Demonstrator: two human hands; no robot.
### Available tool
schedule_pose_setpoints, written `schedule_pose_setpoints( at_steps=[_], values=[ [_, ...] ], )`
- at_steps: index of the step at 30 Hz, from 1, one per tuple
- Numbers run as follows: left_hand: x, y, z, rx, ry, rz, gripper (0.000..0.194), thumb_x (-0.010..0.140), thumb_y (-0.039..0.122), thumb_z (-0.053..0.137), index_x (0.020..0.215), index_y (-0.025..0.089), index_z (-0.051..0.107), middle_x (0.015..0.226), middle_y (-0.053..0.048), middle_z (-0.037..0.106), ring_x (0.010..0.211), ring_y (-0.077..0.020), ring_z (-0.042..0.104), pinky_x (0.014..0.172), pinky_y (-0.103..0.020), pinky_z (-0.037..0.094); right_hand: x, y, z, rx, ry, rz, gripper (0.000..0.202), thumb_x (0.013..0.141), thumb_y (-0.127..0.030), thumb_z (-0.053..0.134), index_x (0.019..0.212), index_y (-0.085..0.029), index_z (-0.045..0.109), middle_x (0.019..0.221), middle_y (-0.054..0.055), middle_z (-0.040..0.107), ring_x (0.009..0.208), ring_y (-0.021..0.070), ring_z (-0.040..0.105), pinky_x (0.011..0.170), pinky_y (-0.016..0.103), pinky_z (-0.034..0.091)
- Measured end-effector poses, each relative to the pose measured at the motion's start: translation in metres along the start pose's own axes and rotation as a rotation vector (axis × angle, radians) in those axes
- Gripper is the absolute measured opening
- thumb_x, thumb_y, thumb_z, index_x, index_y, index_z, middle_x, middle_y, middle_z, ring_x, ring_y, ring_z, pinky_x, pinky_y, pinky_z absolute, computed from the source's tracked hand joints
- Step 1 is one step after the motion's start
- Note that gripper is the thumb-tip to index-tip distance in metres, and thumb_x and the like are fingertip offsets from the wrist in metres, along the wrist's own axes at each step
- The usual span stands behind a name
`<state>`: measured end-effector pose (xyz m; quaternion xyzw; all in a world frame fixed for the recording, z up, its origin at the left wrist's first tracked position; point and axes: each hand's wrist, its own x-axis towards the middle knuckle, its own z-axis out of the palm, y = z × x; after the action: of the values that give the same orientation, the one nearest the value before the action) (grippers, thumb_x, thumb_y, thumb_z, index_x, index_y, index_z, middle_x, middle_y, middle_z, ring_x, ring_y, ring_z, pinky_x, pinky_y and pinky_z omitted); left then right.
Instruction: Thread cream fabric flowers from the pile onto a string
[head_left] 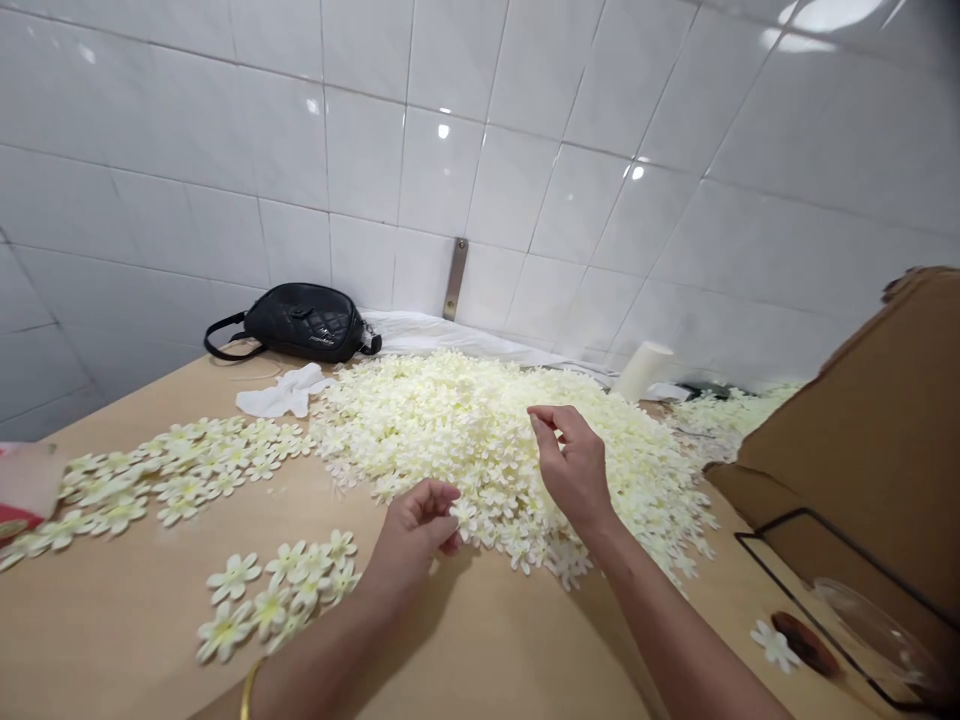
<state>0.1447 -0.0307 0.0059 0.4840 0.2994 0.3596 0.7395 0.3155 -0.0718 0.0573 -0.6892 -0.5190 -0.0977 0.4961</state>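
Note:
A big heap of pale yellow-white artificial flowers (450, 410) covers the middle of the wooden table (495, 640). At the heap's front left edge, my left hand (420, 535) has its fingers curled, with a small white flower (465, 518) at the fingertips. My right hand (574, 460) is over the right part of the heap, thumb and forefinger pinched together; whatever is between them is too small to make out. Left of my left wrist lies a small group of larger flowers (271, 608). A longer band of flowers (184, 468) stretches across the table's left side.
A black bag (304, 322) stands by the tiled wall, near a crumpled white cloth (283, 392). Behind the heap is a cream-coloured roll (643, 370). On the right are a cardboard box (847, 430), a black wire frame (799, 590) and a loose flower (774, 645).

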Motion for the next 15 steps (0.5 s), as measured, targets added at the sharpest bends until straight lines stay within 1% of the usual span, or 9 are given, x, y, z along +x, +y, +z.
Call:
schedule_pose_setpoints(
  at_steps=[3,5,6,8,10,13,15],
  values=[
    [0.000,-0.001,0.000,-0.054,0.008,0.019,0.018,0.055,0.010,0.059,0.071,0.017,0.055,0.053,0.004,0.052,0.047,-0.0078,0.048,0.050,-0.022,0.039,-0.039,-0.024,0.001,0.086,-0.261,-0.130,0.017,0.083,-0.021,0.042,0.082,-0.018,0.059,0.080,0.005,0.057,0.075,0.0152,0.052,0.069,0.027,0.041],
    [0.000,-0.003,0.000,-0.111,0.014,0.023,0.018,0.056,0.010,0.060,0.072,0.017,0.055,0.057,0.004,0.053,0.047,-0.0068,0.047,0.051,-0.022,0.039,-0.058,-0.032,0.007,0.094,-0.384,-0.154,0.018,0.083,-0.018,0.042,0.085,-0.018,0.059,0.081,0.005,0.056,0.074,0.0149,0.052,0.067,0.026,0.041],
    [0.001,-0.003,-0.001,-0.133,0.014,0.022,0.018,0.056,0.009,0.060,0.071,0.017,0.055,0.059,0.004,0.054,0.047,-0.0067,0.047,0.051,-0.022,0.039,-0.064,-0.034,0.011,0.086,-0.417,-0.152,0.018,0.083,-0.017,0.041,0.086,-0.019,0.059,0.082,0.005,0.055,0.075,0.0150,0.052,0.067,0.026,0.041],
    [0.002,-0.004,-0.002,-0.157,-0.002,0.015,0.018,0.057,0.009,0.061,0.071,0.017,0.054,0.059,0.004,0.054,0.049,-0.0071,0.049,0.052,-0.022,0.040,-0.072,-0.034,0.017,0.063,-0.448,-0.140,0.020,0.083,-0.015,0.040,0.086,-0.019,0.059,0.082,0.005,0.055,0.076,0.0153,0.051,0.067,0.026,0.040],
    [0.002,-0.004,-0.005,-0.145,-0.046,0.005,0.018,0.057,0.010,0.062,0.071,0.017,0.055,0.057,0.004,0.053,0.050,-0.0079,0.050,0.054,-0.023,0.041,-0.074,-0.030,0.022,0.046,-0.456,-0.141,0.020,0.083,-0.014,0.040,0.083,-0.018,0.059,0.079,0.005,0.054,0.073,0.0152,0.051,0.065,0.026,0.039],
    [0.003,-0.003,-0.007,-0.120,-0.086,-0.003,0.015,0.059,0.012,0.064,0.070,0.016,0.055,0.055,0.003,0.053,0.051,-0.0085,0.051,0.055,-0.024,0.041,-0.075,-0.024,0.024,0.023,-0.466,-0.164,0.022,0.083,-0.012,0.037,0.081,-0.017,0.059,0.074,0.004,0.053,0.068,0.0143,0.049,0.062,0.025,0.038],
    [0.004,-0.003,-0.008,-0.121,-0.082,-0.009,0.013,0.061,0.015,0.064,0.070,0.016,0.055,0.055,0.002,0.053,0.050,-0.0089,0.051,0.054,-0.024,0.042,-0.077,-0.020,0.025,0.002,-0.465,-0.187,0.023,0.082,-0.010,0.036,0.080,-0.016,0.058,0.073,0.004,0.052,0.065,0.0141,0.048,0.060,0.025,0.037]
  ],
)
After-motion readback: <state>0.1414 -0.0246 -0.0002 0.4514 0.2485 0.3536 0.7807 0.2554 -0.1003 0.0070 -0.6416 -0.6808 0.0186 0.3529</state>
